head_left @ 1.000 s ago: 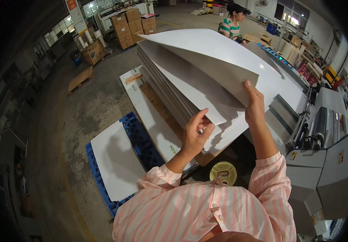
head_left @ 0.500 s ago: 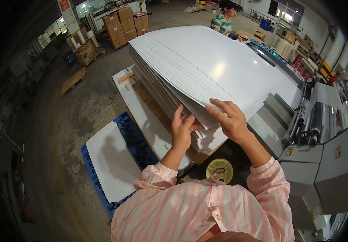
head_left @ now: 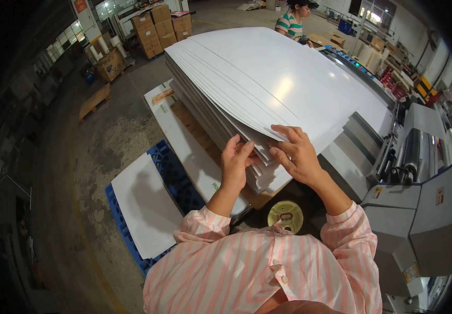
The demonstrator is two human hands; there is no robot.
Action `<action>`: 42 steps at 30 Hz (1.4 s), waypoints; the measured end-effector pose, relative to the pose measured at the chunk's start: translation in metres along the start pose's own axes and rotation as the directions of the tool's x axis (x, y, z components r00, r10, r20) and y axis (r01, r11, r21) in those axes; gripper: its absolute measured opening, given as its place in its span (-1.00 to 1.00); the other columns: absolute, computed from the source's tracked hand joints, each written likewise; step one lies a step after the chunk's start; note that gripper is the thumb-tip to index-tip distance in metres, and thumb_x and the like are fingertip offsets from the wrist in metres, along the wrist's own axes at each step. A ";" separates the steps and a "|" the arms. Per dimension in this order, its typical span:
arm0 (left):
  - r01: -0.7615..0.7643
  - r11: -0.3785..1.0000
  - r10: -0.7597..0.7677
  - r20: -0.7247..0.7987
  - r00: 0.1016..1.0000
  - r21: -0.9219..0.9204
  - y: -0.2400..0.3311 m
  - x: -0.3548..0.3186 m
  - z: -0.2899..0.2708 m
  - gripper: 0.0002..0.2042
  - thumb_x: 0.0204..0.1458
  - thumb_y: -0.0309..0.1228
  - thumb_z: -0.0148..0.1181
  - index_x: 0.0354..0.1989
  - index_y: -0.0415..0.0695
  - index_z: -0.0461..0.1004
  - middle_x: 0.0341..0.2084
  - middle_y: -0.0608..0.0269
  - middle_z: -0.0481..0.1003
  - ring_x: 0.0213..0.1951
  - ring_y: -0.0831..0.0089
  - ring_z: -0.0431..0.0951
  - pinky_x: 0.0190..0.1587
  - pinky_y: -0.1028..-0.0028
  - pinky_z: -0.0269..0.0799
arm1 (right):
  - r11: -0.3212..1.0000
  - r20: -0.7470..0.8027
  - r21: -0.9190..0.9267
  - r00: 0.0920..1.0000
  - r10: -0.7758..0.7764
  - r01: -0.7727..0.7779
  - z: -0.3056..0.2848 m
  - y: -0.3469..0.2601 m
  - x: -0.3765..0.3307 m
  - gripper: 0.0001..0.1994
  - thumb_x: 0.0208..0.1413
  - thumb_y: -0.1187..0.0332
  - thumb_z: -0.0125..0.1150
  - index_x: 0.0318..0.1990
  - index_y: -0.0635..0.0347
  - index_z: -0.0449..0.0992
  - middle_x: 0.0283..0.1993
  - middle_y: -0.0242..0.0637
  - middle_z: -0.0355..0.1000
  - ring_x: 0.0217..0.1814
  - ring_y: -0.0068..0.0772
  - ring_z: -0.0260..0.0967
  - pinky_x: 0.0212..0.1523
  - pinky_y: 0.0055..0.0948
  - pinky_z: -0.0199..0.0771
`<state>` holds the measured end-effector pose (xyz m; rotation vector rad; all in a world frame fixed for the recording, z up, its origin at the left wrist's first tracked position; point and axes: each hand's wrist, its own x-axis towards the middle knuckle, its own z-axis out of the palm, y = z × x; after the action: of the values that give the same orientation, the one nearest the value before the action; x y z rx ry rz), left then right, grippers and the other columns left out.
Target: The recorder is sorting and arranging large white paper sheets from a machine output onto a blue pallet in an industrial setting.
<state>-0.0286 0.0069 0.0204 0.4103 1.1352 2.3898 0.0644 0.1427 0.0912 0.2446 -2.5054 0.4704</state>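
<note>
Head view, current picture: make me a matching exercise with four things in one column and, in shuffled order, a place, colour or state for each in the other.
Things
1. Right hand
2. Blue pallet
3. Cardboard boxes
4. Round object near the person's front

Places, colours, states
A. Pale yellow
B. Partly covered by a lower pile of white sheets
C. At the near edge of the tall white stack
D. Brown, piled up at the upper left

Pairs: 1-C, 2-B, 3-D, 4-A
</note>
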 end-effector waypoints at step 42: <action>-0.074 0.958 0.070 0.027 0.997 0.278 -0.006 -0.028 0.010 -0.83 0.01 -0.45 0.00 -0.51 -0.32 0.36 -0.56 0.39 0.22 -0.49 0.65 0.30 -0.40 0.61 0.31 | 0.308 0.052 0.880 0.720 0.692 -0.360 -0.017 0.036 0.042 -0.61 0.00 0.12 0.06 -0.30 0.36 0.44 -0.29 -0.14 0.38 -0.24 -0.35 0.32 -0.17 -0.43 0.29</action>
<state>0.0014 0.0020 0.0198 0.5725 1.4789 2.2864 0.0291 0.1796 0.1185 -0.3510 -1.7048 1.8853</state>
